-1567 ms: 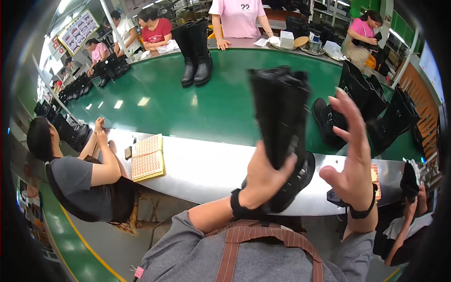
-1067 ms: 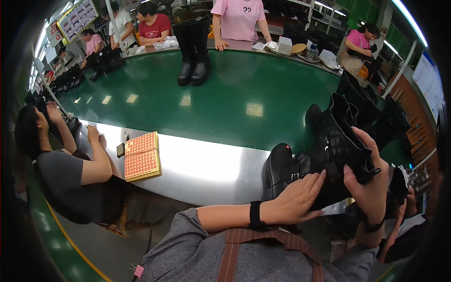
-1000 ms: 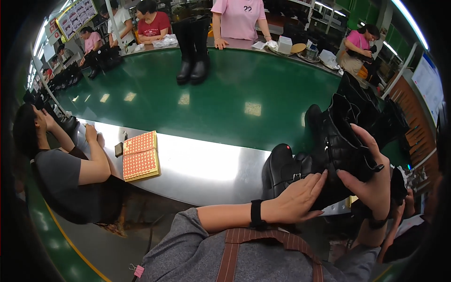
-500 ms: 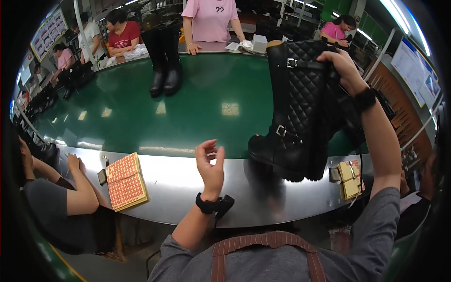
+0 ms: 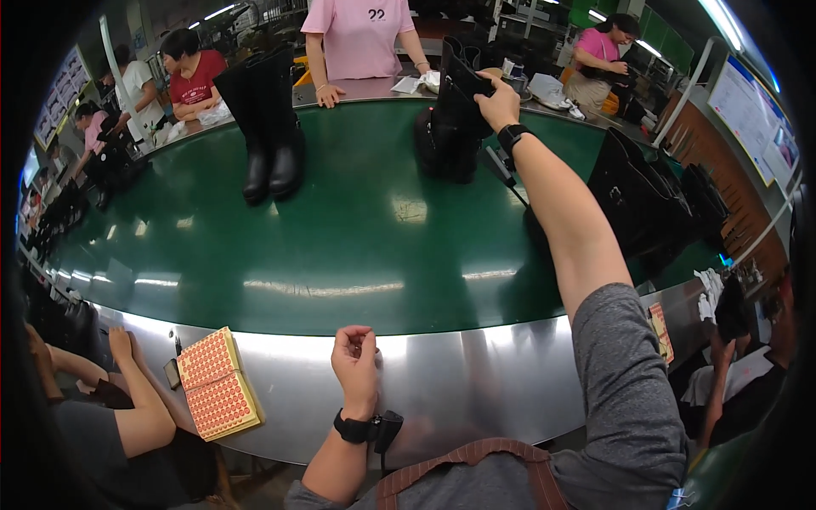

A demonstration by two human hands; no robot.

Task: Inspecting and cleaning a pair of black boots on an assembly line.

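My right hand reaches to the far side of the green work surface and grips black boots near their shaft tops. They stand upright there, or just above it; I cannot tell which. My left hand is over the near metal edge with its fingers curled in, and nothing shows in it. Another pair of tall black boots stands farther left on the green surface. To the right, beyond my forearm, more black boots with buckles are grouped together.
A stack of yellow cards with red round stickers lies on the metal edge at left; a similar stack is at right. A person in a pink shirt stands opposite. Co-workers sit close on both sides. White wrapping lies on the far ledge.
My right hand has carried the black boots from the near right to the far middle of the green surface. My left hand's fingers have curled in. The view has shifted.
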